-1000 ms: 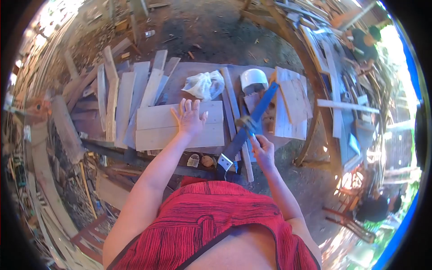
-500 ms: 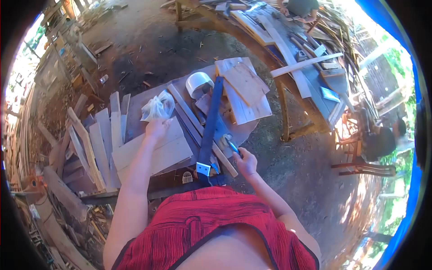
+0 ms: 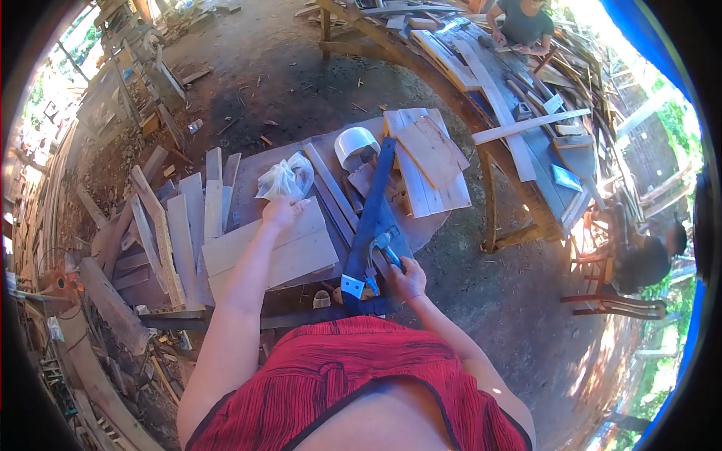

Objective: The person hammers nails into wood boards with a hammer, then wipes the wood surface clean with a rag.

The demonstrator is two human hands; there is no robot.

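My right hand (image 3: 408, 279) grips a hammer (image 3: 392, 254) by its blue handle. The hammer's head (image 3: 385, 238) is over the bench beside a long dark saw (image 3: 371, 203), which lies with its blade pointing away from me. My left hand (image 3: 282, 213) is at the far edge of a pale flat board (image 3: 274, 252), touching or right against a thin white plastic bag (image 3: 287, 177). Its fingers look pinched together; what they hold, if anything, is too small to make out. Behind the saw a white curved container (image 3: 355, 143) lies on its side.
Pale panels (image 3: 432, 180) lie at the bench's far right. Upright wood offcuts (image 3: 179, 225) lean along its left side. A second bench (image 3: 541, 177) piled with strips stands at right, with another person (image 3: 525, 26) behind it. A wooden chair (image 3: 613, 304) is far right.
My right hand has drawn slightly inward, bringing the hammer closer to the saw. My left hand stays by the bag. The whole view has shifted a little, showing more of the other person.
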